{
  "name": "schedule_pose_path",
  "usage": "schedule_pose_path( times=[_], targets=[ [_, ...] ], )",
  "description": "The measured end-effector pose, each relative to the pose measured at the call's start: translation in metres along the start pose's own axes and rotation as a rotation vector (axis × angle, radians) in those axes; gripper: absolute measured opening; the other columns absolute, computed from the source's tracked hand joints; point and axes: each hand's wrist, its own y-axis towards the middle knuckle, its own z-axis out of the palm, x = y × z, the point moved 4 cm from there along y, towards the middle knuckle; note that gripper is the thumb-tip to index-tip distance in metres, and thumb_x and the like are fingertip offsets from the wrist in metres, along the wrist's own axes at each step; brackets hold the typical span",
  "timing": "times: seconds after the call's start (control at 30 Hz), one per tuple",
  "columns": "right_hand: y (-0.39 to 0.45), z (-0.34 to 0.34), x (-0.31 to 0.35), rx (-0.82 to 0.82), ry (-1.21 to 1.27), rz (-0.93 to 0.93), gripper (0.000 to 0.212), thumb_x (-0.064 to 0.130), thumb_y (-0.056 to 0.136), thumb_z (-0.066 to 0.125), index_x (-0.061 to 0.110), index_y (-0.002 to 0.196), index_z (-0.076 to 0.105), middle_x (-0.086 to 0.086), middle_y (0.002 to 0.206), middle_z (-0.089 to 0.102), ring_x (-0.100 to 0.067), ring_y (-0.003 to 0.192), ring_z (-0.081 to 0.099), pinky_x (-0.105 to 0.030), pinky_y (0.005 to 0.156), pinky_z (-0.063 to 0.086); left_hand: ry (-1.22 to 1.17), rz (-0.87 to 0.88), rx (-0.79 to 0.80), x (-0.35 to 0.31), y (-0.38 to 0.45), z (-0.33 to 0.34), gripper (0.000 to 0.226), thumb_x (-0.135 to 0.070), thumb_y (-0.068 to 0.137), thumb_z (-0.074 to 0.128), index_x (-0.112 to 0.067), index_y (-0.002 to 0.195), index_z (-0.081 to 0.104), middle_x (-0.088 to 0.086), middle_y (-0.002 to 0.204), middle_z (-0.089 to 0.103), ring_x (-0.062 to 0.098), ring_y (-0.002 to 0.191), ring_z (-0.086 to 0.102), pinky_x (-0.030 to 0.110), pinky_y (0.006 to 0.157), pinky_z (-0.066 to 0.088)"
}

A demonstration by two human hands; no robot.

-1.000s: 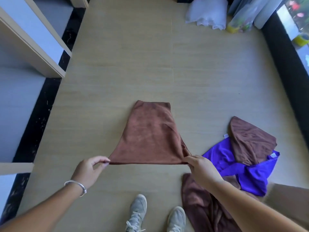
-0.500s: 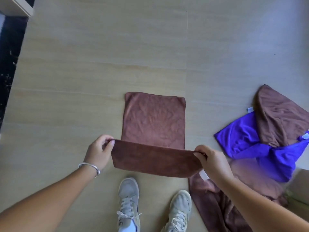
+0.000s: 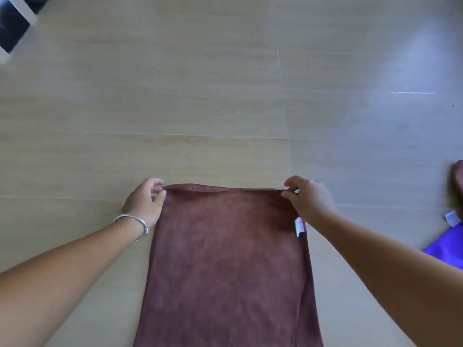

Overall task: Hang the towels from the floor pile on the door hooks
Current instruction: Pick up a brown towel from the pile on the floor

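two hands stretch a brown towel [image 3: 225,259] flat over a pale wood-look floor [image 3: 200,96], seen from a head-worn camera looking down. the left hand [image 3: 145,200] pinches the towel's far left corner between thumb and curled fingers, and the right hand [image 3: 309,199] pinches the far right corner the same way, so the far hem runs taut between them. from that edge the cloth spreads toward the camera and runs out of the bottom of the frame, its right side doubled over in a narrow fold. a silver bangle [image 3: 132,225] circles the left wrist.

a small white care label [image 3: 299,226] sticks out from the towel's right edge just beside the right wrist, with a dark strip below it; any print on it is too small and blurred to read. at the right margin, well apart from the held towel, a corner of a purple towel [image 3: 448,251] lies on the floor with its own white tag [image 3: 452,217] just above it, also unreadable, and a sliver of a second brown cloth [image 3: 458,181] shows above that. a white-edged piece of furniture [image 3: 17,28] with a dark panel cuts across the top left corner. no brand or lettering can be made out anywhere in view.
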Motion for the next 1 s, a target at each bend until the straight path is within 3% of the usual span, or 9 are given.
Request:
schedule_pose_path(
  times=[0.1,0.2,0.27,0.33,0.47,0.53,0.67,0.83,1.0],
  targets=[
    [-0.002,0.025,-0.005,-0.160,-0.148,-0.174,0.037,0.026,0.086,0.062,0.024,0.122,0.058,0.002,0.125,0.055,-0.025,0.116,0.049,-0.037,0.095,0.040,0.180,0.315,-0.130,0.002,-0.008,0.019,0.045,-0.020,0.087,0.060,-0.010,0.129,0.051,0.012,0.130,0.051,0.027,0.118,0.050,0.039,0.100,0.039],
    [-0.044,0.045,-0.005,-0.138,-0.288,-0.473,0.046,0.040,0.086,0.058,0.024,0.129,0.054,-0.003,0.137,0.050,-0.026,0.129,0.043,-0.043,0.108,0.035,0.571,0.785,0.083,-0.001,-0.054,0.043,0.062,-0.049,0.087,0.045,-0.022,0.143,0.041,0.007,0.149,0.037,0.023,0.136,0.035,0.046,0.111,0.027],
    [-0.072,0.058,-0.008,-0.036,-0.411,-0.550,0.055,0.052,0.087,0.050,0.024,0.135,0.052,-0.006,0.145,0.045,-0.027,0.138,0.035,-0.048,0.114,0.025,0.726,0.709,0.283,0.005,-0.076,0.060,0.074,-0.065,0.086,0.029,-0.034,0.152,0.013,0.002,0.160,0.006,0.019,0.147,0.008,0.044,0.117,0.009],
    [-0.086,0.064,-0.011,0.060,-0.492,-0.518,0.062,0.060,0.089,0.042,0.025,0.140,0.047,-0.007,0.150,0.039,-0.027,0.142,0.029,-0.053,0.114,0.022,0.808,0.583,0.339,0.014,-0.086,0.071,0.079,-0.075,0.082,0.013,-0.040,0.147,-0.016,-0.002,0.157,-0.021,0.015,0.145,-0.018,0.044,0.117,-0.007],
    [-0.065,0.058,-0.019,0.136,-0.571,-0.471,0.069,0.068,0.089,0.029,0.030,0.146,0.037,-0.007,0.155,0.032,-0.030,0.143,0.026,-0.055,0.114,0.019,0.882,0.622,0.294,0.013,-0.067,0.079,0.080,-0.080,0.080,0.003,-0.038,0.147,-0.012,0.003,0.160,-0.010,0.018,0.146,-0.013,0.048,0.116,-0.006],
    [-0.032,0.051,-0.019,0.135,-0.664,-0.405,0.072,0.070,0.089,0.017,0.033,0.150,0.025,-0.005,0.158,0.023,-0.031,0.146,0.017,-0.056,0.116,0.011,0.935,0.592,0.281,0.001,-0.030,0.085,0.079,-0.081,0.076,-0.005,-0.042,0.142,-0.025,0.002,0.158,-0.019,0.017,0.144,-0.020,0.047,0.115,-0.011],
    [0.039,0.022,0.009,0.044,-0.843,-0.167,0.071,0.064,0.093,0.016,0.027,0.153,0.005,-0.008,0.161,0.003,-0.032,0.146,-0.011,-0.058,0.114,-0.012,1.105,0.416,0.168,-0.060,0.045,0.086,0.071,-0.069,0.090,0.012,-0.037,0.148,-0.014,0.005,0.158,-0.020,0.021,0.145,-0.019,0.053,0.115,-0.009],
    [-0.017,0.032,0.022,-0.041,-0.471,-0.476,0.066,0.058,0.095,0.027,0.026,0.152,0.019,-0.008,0.161,0.011,-0.026,0.148,0.001,-0.048,0.119,0.002,0.777,0.612,0.180,-0.046,-0.016,0.080,0.069,-0.064,0.092,0.023,-0.037,0.151,0.001,0.003,0.161,-0.005,0.020,0.147,-0.002,0.047,0.118,0.005],
    [-0.085,0.070,-0.041,0.161,-0.491,-0.668,0.069,0.065,0.091,0.032,0.029,0.150,0.027,-0.006,0.160,0.016,-0.025,0.148,0.010,-0.048,0.118,0.012,0.910,0.914,0.319,0.025,-0.075,0.071,0.073,-0.069,0.091,0.018,-0.027,0.150,0.023,0.012,0.157,0.020,0.029,0.144,0.020,0.055,0.110,0.018]
  ],
)
